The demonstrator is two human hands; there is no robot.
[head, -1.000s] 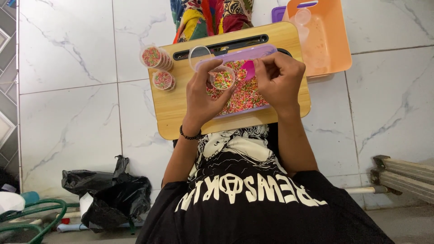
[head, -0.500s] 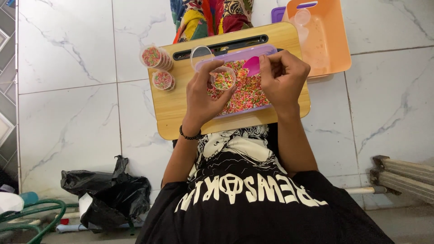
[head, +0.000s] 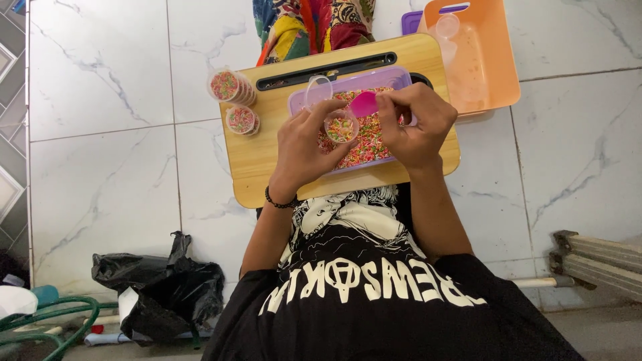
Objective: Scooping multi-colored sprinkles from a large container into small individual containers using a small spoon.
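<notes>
A wooden lap table (head: 261,157) lies across my legs. On it stands a purple tray (head: 391,79) full of tiny multicoloured bits. My left hand (head: 304,144) holds a small clear cup (head: 341,125) partly filled with the bits, its hinged lid (head: 319,88) flipped open. My right hand (head: 414,124) grips a pink scoop (head: 364,103) just above and to the right of the cup's mouth. Two stacks of filled, lidded cups (head: 227,85) (head: 241,120) sit at the table's left end.
An orange plastic basket (head: 491,67) with empty clear cups rests on the white tiled floor right of the table. Colourful cloth (head: 311,23) lies beyond it. A black plastic bag (head: 160,287) and a green hose (head: 40,321) lie at lower left, metal bars (head: 595,261) at right.
The pink scoop has risen from the tray to the cup's mouth. My left hand has kept the cup almost still over the tray.
</notes>
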